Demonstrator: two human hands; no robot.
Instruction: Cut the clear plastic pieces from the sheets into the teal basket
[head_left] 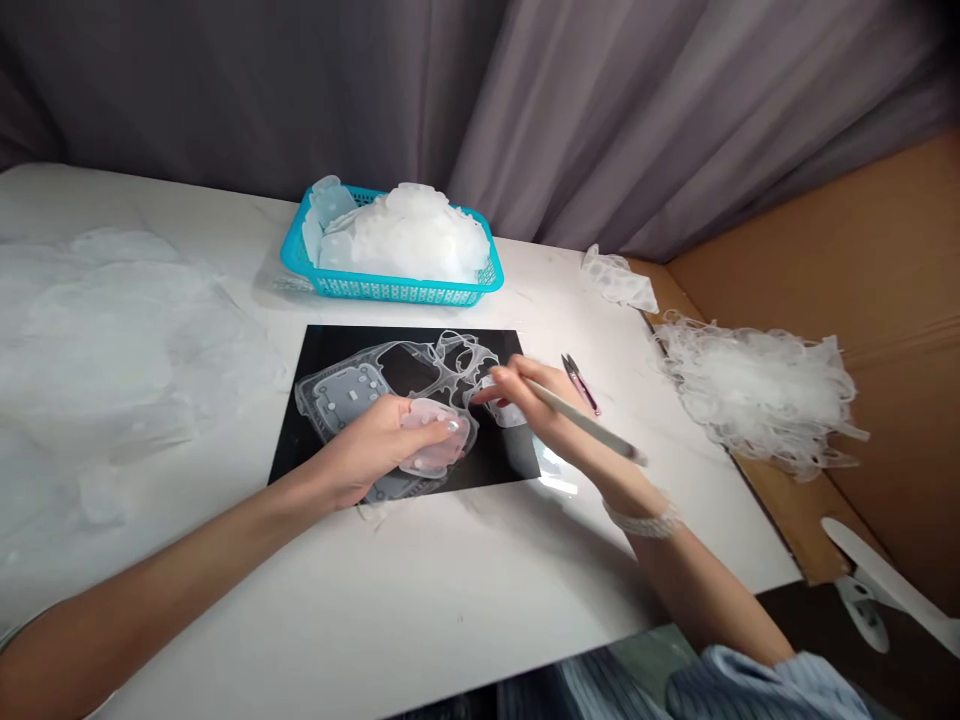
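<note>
My left hand (375, 440) is closed on a translucent, rounded flat piece (426, 440), thumb on top. It is above a black mat (495, 460). My right hand (541, 405) grips a slim grey pen-shaped tool (581, 420), whose working tip I cannot make out. The fingers of that hand are close to the piece's right side. Beneath and behind my hands lies a clear sheet with cut-out shapes (349, 395), its thin frame strips (454, 375) stretching toward the mat's right side. My left hand hides part of the sheet.
A blue basket (405, 290) heaped with translucent pieces (420, 235) stands at the back. Small thread snips (580, 383) lie right of the mat. Scrap strips (757, 390) are piled at the right edge, with more scrap (619, 278) behind. Translucent sheets (112, 340) cover the left.
</note>
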